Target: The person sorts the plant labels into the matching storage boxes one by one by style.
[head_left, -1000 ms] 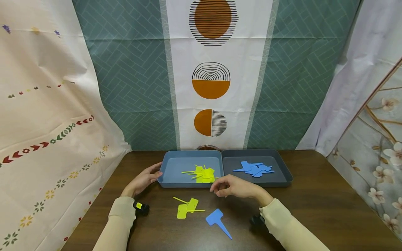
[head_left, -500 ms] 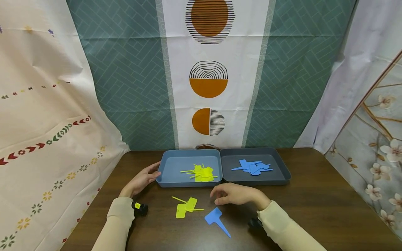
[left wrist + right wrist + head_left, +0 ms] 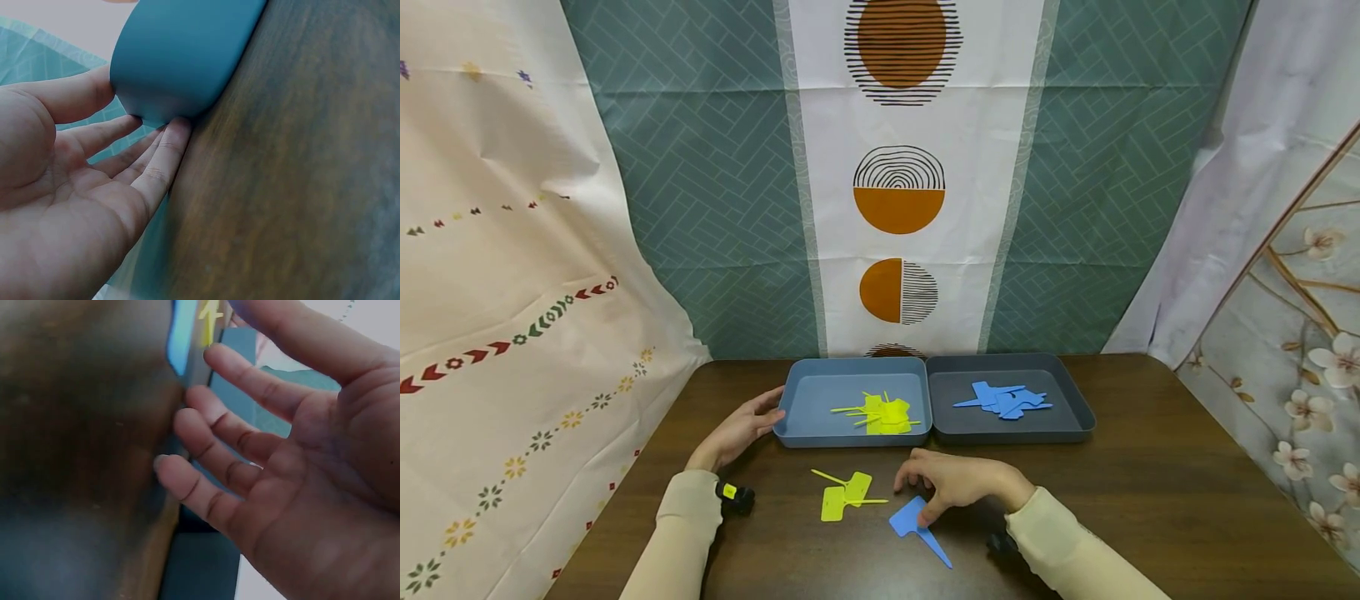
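Note:
Several yellow T-shaped plant labels [image 3: 887, 415] lie in the blue-grey tray [image 3: 835, 392]. My left hand [image 3: 741, 427] holds this tray at its left end, thumb over the rim and fingertips against the outer wall [image 3: 181, 62]. Beside it, the dark grey tray [image 3: 1060, 412] bears several blue plant labels [image 3: 1011, 402]. In front of the trays, my right hand [image 3: 962, 483] hovers low with spread, slightly bent fingers. Its thumb overlaps the middle of a lone blue plant label [image 3: 906, 515]; contact is unclear. Left of that lie two yellow plant labels [image 3: 844, 498], crossed on the table.
The two trays stand side by side at the back of the brown wooden table [image 3: 1150, 492]. A patterned green and white curtain [image 3: 895, 242] hangs just behind them, with more cloth at both sides. Each wrist carries a small black camera [image 3: 741, 500].
My right hand has moved down and toward me, away from the trays, so that its thumb now covers part of the lone blue plant label. The left hand stays at the blue-grey tray.

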`<move>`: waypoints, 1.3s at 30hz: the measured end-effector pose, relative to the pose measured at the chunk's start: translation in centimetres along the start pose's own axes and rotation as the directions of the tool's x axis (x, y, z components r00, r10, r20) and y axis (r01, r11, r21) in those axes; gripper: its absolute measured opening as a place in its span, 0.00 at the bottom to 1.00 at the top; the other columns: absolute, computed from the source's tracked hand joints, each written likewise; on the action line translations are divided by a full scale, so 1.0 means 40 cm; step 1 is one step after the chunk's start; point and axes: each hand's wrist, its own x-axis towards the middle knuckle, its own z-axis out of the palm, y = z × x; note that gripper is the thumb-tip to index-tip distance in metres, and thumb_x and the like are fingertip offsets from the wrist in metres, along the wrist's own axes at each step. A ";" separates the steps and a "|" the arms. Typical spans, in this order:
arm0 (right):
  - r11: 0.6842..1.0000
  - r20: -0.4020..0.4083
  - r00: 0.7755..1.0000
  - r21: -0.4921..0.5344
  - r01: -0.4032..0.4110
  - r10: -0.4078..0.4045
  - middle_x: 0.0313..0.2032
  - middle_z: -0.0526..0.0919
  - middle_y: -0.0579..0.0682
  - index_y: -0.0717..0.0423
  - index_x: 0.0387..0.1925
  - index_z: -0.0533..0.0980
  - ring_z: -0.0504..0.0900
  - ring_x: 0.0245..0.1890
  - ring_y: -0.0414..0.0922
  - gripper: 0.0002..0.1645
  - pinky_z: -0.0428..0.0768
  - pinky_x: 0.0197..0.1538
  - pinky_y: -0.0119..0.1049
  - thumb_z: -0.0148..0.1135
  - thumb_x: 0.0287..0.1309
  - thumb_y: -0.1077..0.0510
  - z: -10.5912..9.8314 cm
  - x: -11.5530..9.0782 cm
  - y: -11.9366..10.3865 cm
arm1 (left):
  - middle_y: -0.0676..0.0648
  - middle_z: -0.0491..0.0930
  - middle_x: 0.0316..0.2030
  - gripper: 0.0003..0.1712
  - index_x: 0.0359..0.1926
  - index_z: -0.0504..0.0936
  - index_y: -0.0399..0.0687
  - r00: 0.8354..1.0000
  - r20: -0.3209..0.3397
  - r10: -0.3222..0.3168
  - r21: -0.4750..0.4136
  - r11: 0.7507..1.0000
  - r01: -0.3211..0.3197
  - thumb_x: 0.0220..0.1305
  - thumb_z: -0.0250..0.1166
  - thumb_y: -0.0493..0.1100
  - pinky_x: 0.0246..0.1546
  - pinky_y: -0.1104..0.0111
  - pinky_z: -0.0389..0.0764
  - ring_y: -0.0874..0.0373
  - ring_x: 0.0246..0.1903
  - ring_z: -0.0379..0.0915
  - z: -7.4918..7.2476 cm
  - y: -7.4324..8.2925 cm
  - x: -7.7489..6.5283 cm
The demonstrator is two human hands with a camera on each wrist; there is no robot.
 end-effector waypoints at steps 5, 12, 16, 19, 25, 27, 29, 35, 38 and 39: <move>0.998 0.003 1.000 -0.058 -0.017 0.017 0.47 0.70 0.41 0.44 0.53 0.77 0.68 0.47 0.37 0.30 0.73 0.51 0.29 0.84 0.51 0.55 0.022 0.010 -0.003 | 0.28 0.44 0.79 0.39 0.83 0.42 0.36 1.000 -0.001 0.003 -0.003 1.000 -0.003 0.82 0.51 0.38 0.76 0.41 0.51 0.31 0.77 0.47 0.000 -0.002 0.001; 0.990 -0.016 1.000 -0.143 -0.007 0.005 0.48 0.70 0.39 0.45 0.51 0.75 0.68 0.48 0.35 0.32 0.74 0.53 0.28 0.85 0.48 0.56 0.034 0.010 -0.022 | 0.29 0.45 0.79 0.40 0.83 0.42 0.36 1.000 0.007 0.015 -0.010 1.000 -0.015 0.82 0.52 0.39 0.76 0.41 0.50 0.32 0.78 0.46 -0.003 -0.005 0.000; 0.991 -0.019 0.999 -0.129 -0.029 0.027 0.46 0.71 0.40 0.44 0.50 0.75 0.69 0.49 0.37 0.31 0.74 0.54 0.29 0.84 0.48 0.60 0.034 0.008 -0.026 | 0.28 0.45 0.79 0.40 0.83 0.42 0.36 0.999 0.019 0.029 0.002 1.000 -0.029 0.82 0.52 0.40 0.76 0.40 0.51 0.31 0.78 0.45 -0.006 -0.009 0.001; 0.990 -0.019 0.999 -0.137 -0.029 0.027 0.46 0.72 0.40 0.44 0.50 0.75 0.69 0.49 0.37 0.31 0.74 0.54 0.30 0.84 0.48 0.60 0.034 0.008 -0.025 | 0.28 0.45 0.79 0.40 0.83 0.42 0.36 0.999 0.020 0.033 0.003 0.999 -0.034 0.82 0.52 0.39 0.76 0.39 0.51 0.31 0.78 0.45 -0.007 -0.010 0.001; 0.990 -0.025 1.000 -0.141 -0.014 0.011 0.45 0.71 0.39 0.43 0.50 0.76 0.68 0.47 0.35 0.31 0.73 0.53 0.30 0.84 0.47 0.60 0.032 0.008 -0.022 | 0.28 0.44 0.79 0.40 0.83 0.42 0.36 0.999 0.023 0.032 0.004 0.999 -0.032 0.82 0.52 0.40 0.76 0.39 0.50 0.31 0.78 0.44 -0.006 -0.007 0.001; 0.992 -0.024 1.000 -0.127 -0.007 0.004 0.45 0.69 0.39 0.42 0.49 0.77 0.70 0.47 0.35 0.29 0.74 0.52 0.29 0.83 0.48 0.62 0.031 0.008 -0.019 | 0.28 0.44 0.79 0.40 0.83 0.42 0.36 0.999 0.023 0.031 0.006 0.999 -0.031 0.82 0.52 0.40 0.76 0.40 0.50 0.31 0.78 0.44 -0.005 -0.006 0.000; 0.994 -0.019 1.000 -0.108 0.001 -0.003 0.45 0.68 0.39 0.42 0.48 0.79 0.71 0.47 0.36 0.27 0.74 0.51 0.28 0.82 0.49 0.65 0.029 0.008 -0.019 | 0.29 0.45 0.79 0.40 0.83 0.42 0.36 0.999 0.022 0.030 0.004 1.000 -0.030 0.82 0.52 0.40 0.76 0.40 0.51 0.31 0.78 0.44 -0.005 -0.005 -0.001; 0.995 -0.036 0.999 -0.102 0.018 -0.021 0.44 0.70 0.39 0.44 0.42 0.82 0.71 0.47 0.35 0.25 0.76 0.52 0.29 0.79 0.48 0.72 0.025 0.008 -0.018 | 0.29 0.45 0.79 0.40 0.83 0.42 0.36 0.999 0.019 0.026 0.000 1.000 -0.026 0.82 0.52 0.40 0.76 0.40 0.51 0.32 0.78 0.45 -0.004 -0.005 -0.004; 0.994 -0.055 0.997 -0.100 0.039 -0.045 0.44 0.77 0.36 0.45 0.41 0.83 0.73 0.46 0.34 0.23 0.76 0.52 0.31 0.77 0.50 0.73 0.019 0.008 -0.018 | 0.29 0.45 0.79 0.39 0.83 0.42 0.36 0.999 0.019 0.027 -0.001 1.000 -0.027 0.82 0.52 0.39 0.76 0.40 0.51 0.31 0.78 0.45 -0.004 -0.003 -0.004; 0.994 -0.059 0.997 -0.094 0.049 -0.055 0.44 0.80 0.36 0.46 0.41 0.83 0.74 0.45 0.34 0.22 0.76 0.52 0.31 0.76 0.52 0.73 0.017 0.008 -0.017 | 0.29 0.45 0.79 0.39 0.83 0.42 0.36 0.999 0.019 0.026 0.000 1.000 -0.026 0.82 0.51 0.39 0.76 0.40 0.51 0.31 0.78 0.45 -0.003 -0.003 -0.004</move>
